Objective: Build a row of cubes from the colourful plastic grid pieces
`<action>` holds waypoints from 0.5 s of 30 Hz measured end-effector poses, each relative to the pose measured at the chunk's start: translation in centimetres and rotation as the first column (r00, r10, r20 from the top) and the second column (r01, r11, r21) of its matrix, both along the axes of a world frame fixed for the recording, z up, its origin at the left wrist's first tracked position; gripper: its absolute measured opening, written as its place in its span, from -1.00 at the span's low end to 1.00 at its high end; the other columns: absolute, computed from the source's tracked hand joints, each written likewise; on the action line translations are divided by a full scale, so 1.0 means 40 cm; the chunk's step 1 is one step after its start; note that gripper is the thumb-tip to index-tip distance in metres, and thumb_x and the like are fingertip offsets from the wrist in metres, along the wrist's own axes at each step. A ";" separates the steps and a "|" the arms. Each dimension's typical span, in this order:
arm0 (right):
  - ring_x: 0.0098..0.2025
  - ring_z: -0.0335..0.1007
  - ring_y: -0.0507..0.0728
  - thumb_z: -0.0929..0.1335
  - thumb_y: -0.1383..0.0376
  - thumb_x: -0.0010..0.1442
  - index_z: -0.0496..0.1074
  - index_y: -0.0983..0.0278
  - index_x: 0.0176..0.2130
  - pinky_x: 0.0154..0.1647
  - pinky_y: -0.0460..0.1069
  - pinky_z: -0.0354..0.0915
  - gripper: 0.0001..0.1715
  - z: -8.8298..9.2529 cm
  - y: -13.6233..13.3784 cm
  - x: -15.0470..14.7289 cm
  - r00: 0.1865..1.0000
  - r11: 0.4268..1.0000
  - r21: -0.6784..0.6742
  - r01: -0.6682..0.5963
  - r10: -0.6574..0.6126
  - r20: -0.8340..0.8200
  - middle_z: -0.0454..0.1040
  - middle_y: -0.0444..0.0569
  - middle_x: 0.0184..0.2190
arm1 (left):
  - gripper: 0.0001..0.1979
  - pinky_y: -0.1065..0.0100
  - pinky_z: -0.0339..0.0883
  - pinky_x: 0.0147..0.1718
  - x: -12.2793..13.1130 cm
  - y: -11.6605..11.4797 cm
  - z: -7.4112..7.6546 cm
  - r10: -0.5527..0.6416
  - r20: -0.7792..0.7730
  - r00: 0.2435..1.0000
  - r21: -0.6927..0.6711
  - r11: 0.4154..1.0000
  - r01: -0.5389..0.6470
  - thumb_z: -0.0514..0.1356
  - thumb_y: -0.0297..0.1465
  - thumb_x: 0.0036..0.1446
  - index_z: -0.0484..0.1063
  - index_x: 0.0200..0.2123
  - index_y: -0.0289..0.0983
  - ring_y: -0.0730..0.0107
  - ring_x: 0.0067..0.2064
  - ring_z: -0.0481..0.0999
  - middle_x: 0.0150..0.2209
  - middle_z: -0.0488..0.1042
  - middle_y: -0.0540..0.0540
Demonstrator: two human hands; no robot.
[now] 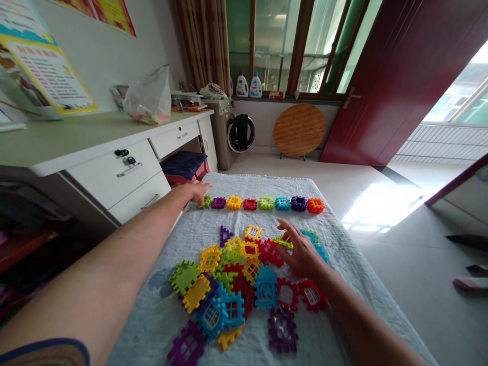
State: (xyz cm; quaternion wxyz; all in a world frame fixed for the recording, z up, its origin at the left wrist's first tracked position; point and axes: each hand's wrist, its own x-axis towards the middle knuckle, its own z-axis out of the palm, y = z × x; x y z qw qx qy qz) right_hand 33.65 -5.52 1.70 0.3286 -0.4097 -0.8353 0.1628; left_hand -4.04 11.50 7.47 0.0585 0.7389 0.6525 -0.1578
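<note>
My left hand (pixel 199 193) reaches to the far left of the cloth-covered table, at the green cube block (pixel 207 202) that ends a row. One finger stretches out above that block and the thumb points down beside it. The row continues with a purple block (pixel 218 203), a yellow block (pixel 234 203), a red block (pixel 250 204) and several more, up to an orange block (pixel 316 205). My right hand (pixel 301 249), fingers apart, is over the right side of a pile of flat interlocking plastic pieces, near a red piece (pixel 271 252). A lime piece (pixel 284 241) is partly hidden by its fingers.
Nearer me lie a blue window piece (pixel 266 287), a purple piece (pixel 282 330) and a red window piece (pixel 313 296). A white desk (pixel 114 134) with drawers stands left of the table. Beyond are a washing machine (pixel 223 132) and a round wooden tabletop (pixel 299 130).
</note>
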 end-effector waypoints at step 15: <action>-0.21 0.37 0.11 0.30 0.36 0.13 -0.01 0.20 0.25 -0.19 0.07 0.38 -0.25 -0.001 -0.001 0.001 1.000 1.000 -0.012 -0.005 0.006 0.017 0.34 0.10 -0.01 | -0.43 0.35 0.41 -0.27 -0.019 -0.007 -0.049 -0.056 0.108 0.993 -0.031 0.998 0.060 0.30 -0.41 -0.44 0.43 -0.18 -0.27 0.12 -0.20 0.53 -0.13 0.50 -0.16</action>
